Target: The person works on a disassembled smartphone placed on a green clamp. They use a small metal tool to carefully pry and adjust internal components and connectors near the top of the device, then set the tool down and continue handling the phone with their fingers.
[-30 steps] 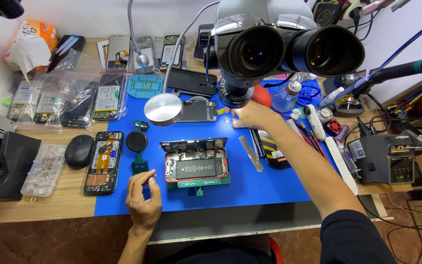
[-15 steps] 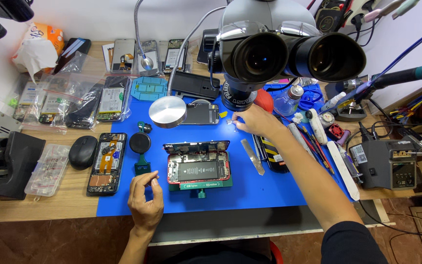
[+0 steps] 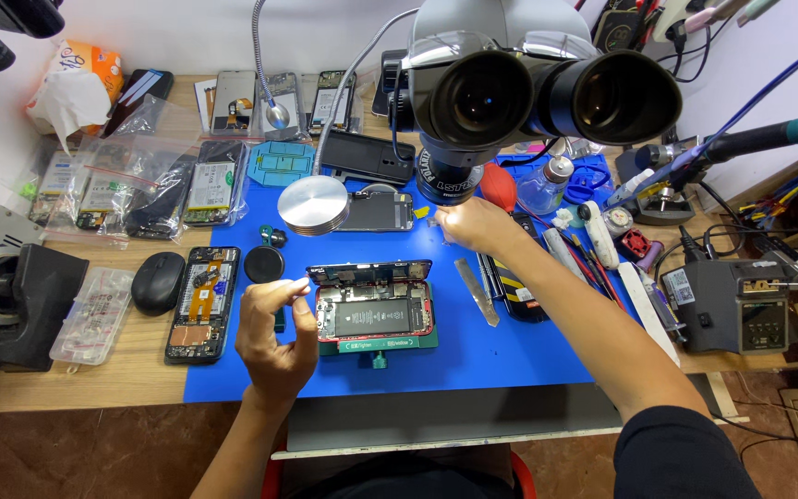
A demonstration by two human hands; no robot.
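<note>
While my left hand (image 3: 274, 337) hovers over the blue mat (image 3: 510, 365) just left of the opened phone (image 3: 373, 310), its thumb and forefinger are pinched close together; whether something tiny sits between them I cannot tell. That phone lies face-open in a green clamp (image 3: 376, 345) near the middle of the mat, its battery and boards showing. My right hand (image 3: 468, 225) reaches toward the mat's far edge, under the microscope (image 3: 528, 88), fingers curled narrow on the mat beside a small yellow scrap (image 3: 422, 212); what it grips, if anything, is too small to tell. Just left of that hand lies a phone back panel (image 3: 376, 211) with a round metal disc (image 3: 313, 204) touching its left end. A metal pry tool (image 3: 476, 291) rests on the mat right of the opened phone. Off the mat's left edge, on the wooden tabletop (image 3: 85, 388), lie another stripped phone (image 3: 202, 302) and a black mouse (image 3: 158, 282).
</note>
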